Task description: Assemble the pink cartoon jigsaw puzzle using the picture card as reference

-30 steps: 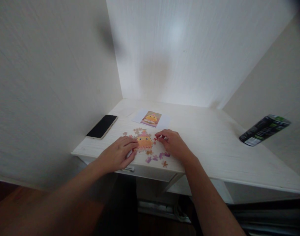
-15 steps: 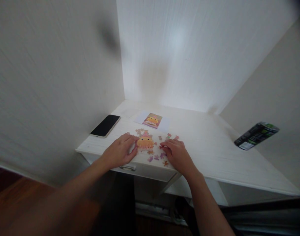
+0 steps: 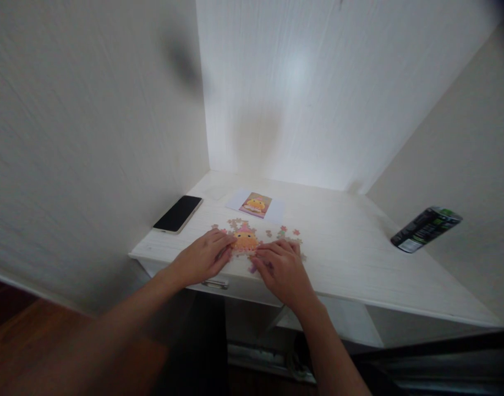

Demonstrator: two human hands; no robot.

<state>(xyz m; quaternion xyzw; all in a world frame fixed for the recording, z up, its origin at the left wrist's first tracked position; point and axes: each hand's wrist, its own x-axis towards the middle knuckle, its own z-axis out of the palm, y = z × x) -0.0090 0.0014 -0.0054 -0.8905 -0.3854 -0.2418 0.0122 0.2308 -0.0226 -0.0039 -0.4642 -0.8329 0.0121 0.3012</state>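
Observation:
A partly joined jigsaw puzzle (image 3: 246,241) with a yellow-orange, two-eyed figure and a pink top lies near the front edge of the white desk. Fingers and thumb of my left hand (image 3: 206,254) are closed in against its left edge, holding it. At its lower right edge is my right hand (image 3: 281,268), thumb and fingers pinched around a small puzzle piece that is mostly hidden. Loose puzzle pieces (image 3: 236,222) are scattered behind the joined part, and more loose pieces (image 3: 283,231) lie to its right. Some are covered by my right hand.
A picture card (image 3: 256,204) with the same figure lies on white paper (image 3: 278,208) behind the puzzle. A black-screened phone (image 3: 179,214) lies at the left. At the right stands a dark can (image 3: 425,230). Panels enclose the desk (image 3: 343,264); a drawer handle (image 3: 214,284) is below its front edge.
My right hand has moved left from among the loose pieces to the puzzle's lower right edge. My left hand stays at the left edge, its fingers slightly further over the puzzle.

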